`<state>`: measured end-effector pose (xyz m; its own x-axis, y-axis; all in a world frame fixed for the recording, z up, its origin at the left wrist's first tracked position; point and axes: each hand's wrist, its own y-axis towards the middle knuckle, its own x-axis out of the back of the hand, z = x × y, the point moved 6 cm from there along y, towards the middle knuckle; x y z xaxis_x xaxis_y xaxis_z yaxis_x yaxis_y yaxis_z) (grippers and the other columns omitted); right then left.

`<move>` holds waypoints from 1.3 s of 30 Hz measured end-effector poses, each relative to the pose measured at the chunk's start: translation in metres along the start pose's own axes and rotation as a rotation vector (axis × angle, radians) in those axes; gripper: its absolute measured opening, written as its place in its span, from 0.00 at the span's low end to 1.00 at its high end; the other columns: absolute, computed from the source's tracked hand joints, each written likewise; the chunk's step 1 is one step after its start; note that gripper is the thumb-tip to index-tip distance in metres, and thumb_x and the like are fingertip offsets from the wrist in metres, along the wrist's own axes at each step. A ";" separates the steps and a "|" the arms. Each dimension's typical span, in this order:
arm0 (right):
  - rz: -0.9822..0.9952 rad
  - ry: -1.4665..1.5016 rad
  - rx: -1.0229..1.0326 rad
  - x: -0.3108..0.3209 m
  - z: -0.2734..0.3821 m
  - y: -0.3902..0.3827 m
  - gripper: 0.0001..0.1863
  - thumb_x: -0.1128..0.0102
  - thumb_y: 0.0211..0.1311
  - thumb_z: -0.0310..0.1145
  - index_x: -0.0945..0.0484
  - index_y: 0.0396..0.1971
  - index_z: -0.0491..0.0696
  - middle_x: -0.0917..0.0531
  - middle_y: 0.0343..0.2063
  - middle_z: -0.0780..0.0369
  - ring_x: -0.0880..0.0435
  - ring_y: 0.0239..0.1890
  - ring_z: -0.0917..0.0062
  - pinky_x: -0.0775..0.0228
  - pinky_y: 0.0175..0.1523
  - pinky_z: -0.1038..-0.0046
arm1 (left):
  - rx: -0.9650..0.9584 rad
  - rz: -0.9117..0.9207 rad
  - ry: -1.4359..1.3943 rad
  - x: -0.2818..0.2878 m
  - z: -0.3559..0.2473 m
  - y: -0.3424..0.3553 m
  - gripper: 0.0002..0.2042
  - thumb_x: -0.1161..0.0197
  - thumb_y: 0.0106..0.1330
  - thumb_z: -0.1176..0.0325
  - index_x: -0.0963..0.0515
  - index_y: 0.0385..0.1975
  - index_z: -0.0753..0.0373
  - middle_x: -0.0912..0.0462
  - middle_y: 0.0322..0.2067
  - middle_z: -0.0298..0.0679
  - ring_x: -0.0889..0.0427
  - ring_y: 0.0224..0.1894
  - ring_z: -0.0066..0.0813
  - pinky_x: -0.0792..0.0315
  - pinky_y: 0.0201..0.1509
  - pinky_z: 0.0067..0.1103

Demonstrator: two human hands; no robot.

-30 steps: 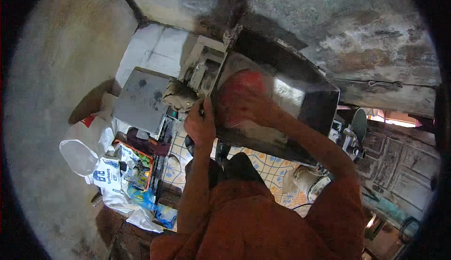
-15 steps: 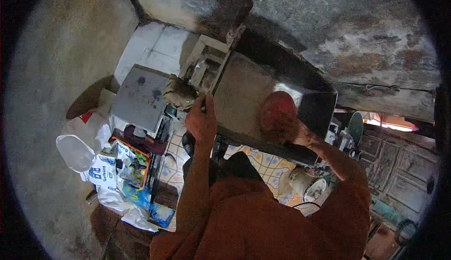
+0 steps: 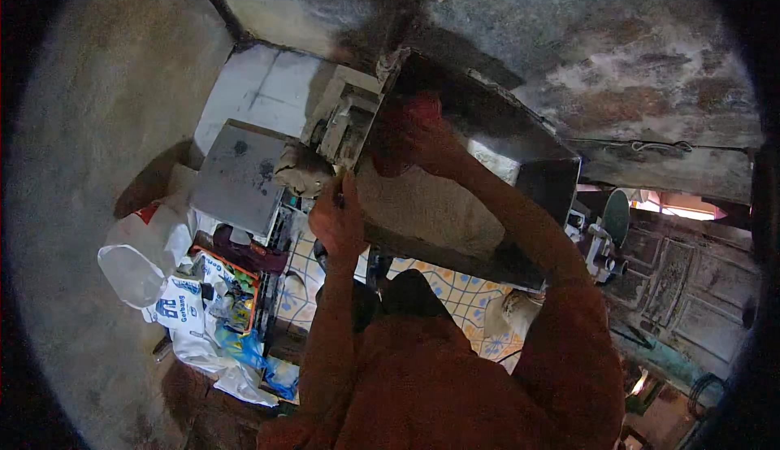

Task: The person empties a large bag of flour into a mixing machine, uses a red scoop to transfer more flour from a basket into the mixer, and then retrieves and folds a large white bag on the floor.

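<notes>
My left hand (image 3: pixel 340 214) is closed at the left edge of a dark metal trough (image 3: pixel 548 206); exactly what its fingers grip is hidden. Just beyond it sits a crumpled brownish bag (image 3: pixel 301 172), beside a beige mechanism (image 3: pixel 341 113) fixed along the trough's side. My right hand (image 3: pixel 429 143) is inside the trough's back-left part, holding a red rounded object (image 3: pixel 413 113), dim and partly covered by the fingers. A layer of pale brownish material (image 3: pixel 435 214) covers the trough bottom; its texture is hard to make out.
A grey metal plate (image 3: pixel 231 178) lies left of the mechanism. White sacks (image 3: pixel 179 312) and an orange-rimmed crate (image 3: pixel 252 304) are at lower left. A pale bucket (image 3: pixel 516 316) stands on the tiled floor (image 3: pixel 418 279). Machinery (image 3: pixel 601 255) and a weathered door (image 3: pixel 682 279) are at right.
Half a second ago the red object was at the trough's right; my right hand has swept it up and left to the far-left part. My left hand has shifted slightly.
</notes>
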<state>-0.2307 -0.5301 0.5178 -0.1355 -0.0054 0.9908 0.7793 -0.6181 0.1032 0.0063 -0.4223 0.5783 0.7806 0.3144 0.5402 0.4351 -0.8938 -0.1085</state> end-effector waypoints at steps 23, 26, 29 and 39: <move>0.263 -0.083 -0.574 0.105 0.032 -0.120 0.26 0.44 0.55 0.27 0.32 0.56 0.55 0.27 0.53 0.56 0.27 0.55 0.63 0.35 0.57 0.59 | 0.000 -0.061 -0.073 -0.003 0.008 -0.001 0.12 0.40 0.64 0.60 0.19 0.31 0.64 0.18 0.25 0.44 0.18 0.26 0.36 0.27 0.29 0.28; 0.533 0.148 -0.742 0.078 0.060 -0.078 0.30 0.43 0.56 0.28 0.38 0.60 0.53 0.24 0.49 0.53 0.19 0.41 0.62 0.26 0.44 0.61 | -0.072 -0.111 -0.029 0.000 0.007 0.000 0.12 0.41 0.64 0.60 0.19 0.31 0.64 0.17 0.25 0.43 0.17 0.26 0.36 0.27 0.29 0.28; 0.359 0.156 -0.507 0.055 0.099 -0.047 0.31 0.43 0.57 0.30 0.39 0.61 0.52 0.23 0.46 0.53 0.17 0.36 0.65 0.24 0.39 0.63 | -0.128 -0.124 -0.015 -0.001 -0.003 0.000 0.13 0.41 0.65 0.60 0.19 0.31 0.65 0.17 0.27 0.44 0.16 0.28 0.36 0.26 0.31 0.28; 0.247 0.085 -0.945 0.020 -0.044 -0.173 0.19 0.47 0.61 0.45 0.25 0.43 0.45 0.18 0.33 0.55 0.17 0.33 0.61 0.25 0.39 0.61 | -0.081 -0.085 -0.002 0.001 -0.007 0.000 0.14 0.41 0.65 0.60 0.19 0.32 0.66 0.18 0.24 0.45 0.18 0.24 0.34 0.28 0.28 0.27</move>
<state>-0.3957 -0.4579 0.5158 -0.1073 -0.2529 0.9615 -0.0138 -0.9666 -0.2558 0.0040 -0.4244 0.5843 0.7434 0.3906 0.5430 0.4619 -0.8869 0.0056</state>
